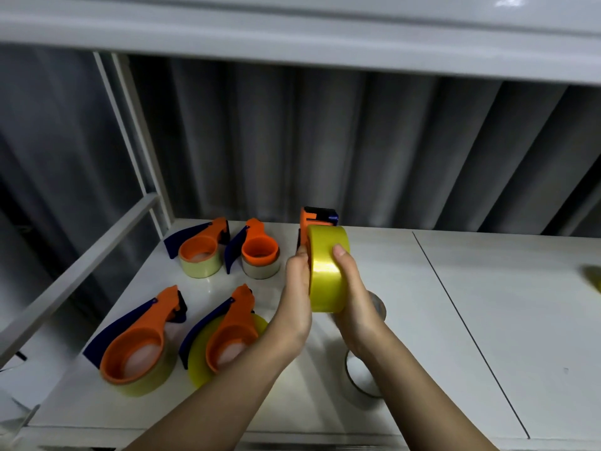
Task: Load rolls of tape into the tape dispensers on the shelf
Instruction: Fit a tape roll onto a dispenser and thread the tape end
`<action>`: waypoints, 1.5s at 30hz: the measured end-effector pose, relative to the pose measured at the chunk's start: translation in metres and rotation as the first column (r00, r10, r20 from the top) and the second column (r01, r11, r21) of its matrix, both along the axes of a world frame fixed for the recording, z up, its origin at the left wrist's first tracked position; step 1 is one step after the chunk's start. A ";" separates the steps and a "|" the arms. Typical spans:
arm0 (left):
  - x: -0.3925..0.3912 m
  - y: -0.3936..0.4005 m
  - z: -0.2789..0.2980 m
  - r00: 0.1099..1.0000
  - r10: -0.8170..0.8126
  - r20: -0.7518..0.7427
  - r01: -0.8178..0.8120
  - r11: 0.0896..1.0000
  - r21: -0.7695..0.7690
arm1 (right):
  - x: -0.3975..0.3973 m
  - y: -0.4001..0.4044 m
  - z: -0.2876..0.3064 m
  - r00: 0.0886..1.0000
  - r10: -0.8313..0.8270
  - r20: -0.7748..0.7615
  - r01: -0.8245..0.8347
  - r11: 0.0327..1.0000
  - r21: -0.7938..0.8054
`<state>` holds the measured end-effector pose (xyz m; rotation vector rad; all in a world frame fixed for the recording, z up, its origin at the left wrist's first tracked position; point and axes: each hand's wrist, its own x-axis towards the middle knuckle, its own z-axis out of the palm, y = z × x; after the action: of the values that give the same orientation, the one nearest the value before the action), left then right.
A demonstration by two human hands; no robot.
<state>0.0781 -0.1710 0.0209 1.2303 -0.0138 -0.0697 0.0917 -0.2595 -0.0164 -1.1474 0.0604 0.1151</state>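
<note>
Above the white shelf (pixel 422 304) I hold a yellow tape roll (pixel 327 271) set on edge against an orange and blue tape dispenser (pixel 317 219). My left hand (pixel 297 297) grips the dispenser side of the pair. My right hand (pixel 353 294) curls round the roll's right face, thumb on its rim. Most of the dispenser is hidden behind the roll. Several other orange dispensers lie flat on the shelf's left part with tape rolls in them, such as the near left one (pixel 136 343) and the one beside it (pixel 227 336).
Two more loaded dispensers (pixel 198 249) (pixel 257 252) lie further back. A clear tape roll (pixel 361 375) sits under my right forearm, another roll (pixel 377 304) shows behind my right hand. A yellow object (pixel 593 278) is at the right edge. An upper shelf (pixel 292 37) hangs overhead.
</note>
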 end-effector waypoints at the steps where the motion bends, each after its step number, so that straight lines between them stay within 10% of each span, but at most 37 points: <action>1: -0.001 0.002 0.000 1.000 -0.021 -0.004 0.021 1.000 0.004 | -0.002 0.003 -0.001 1.000 0.005 0.010 -0.005 1.000 -0.009; 18: 0.006 0.071 0.000 0.965 -0.205 0.161 0.153 0.946 0.285 | -0.004 0.019 0.004 0.935 0.151 0.321 -0.024 0.930 -0.367; 45: 0.002 0.059 0.010 0.917 -0.204 0.342 0.146 0.972 0.186 | -0.011 -0.001 0.036 0.763 0.250 0.596 0.272 0.712 -0.647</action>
<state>0.0803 -0.1122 0.0313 1.3838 -0.4470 -0.0009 0.0810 -0.2606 0.0200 -1.9198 -0.5737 -0.3739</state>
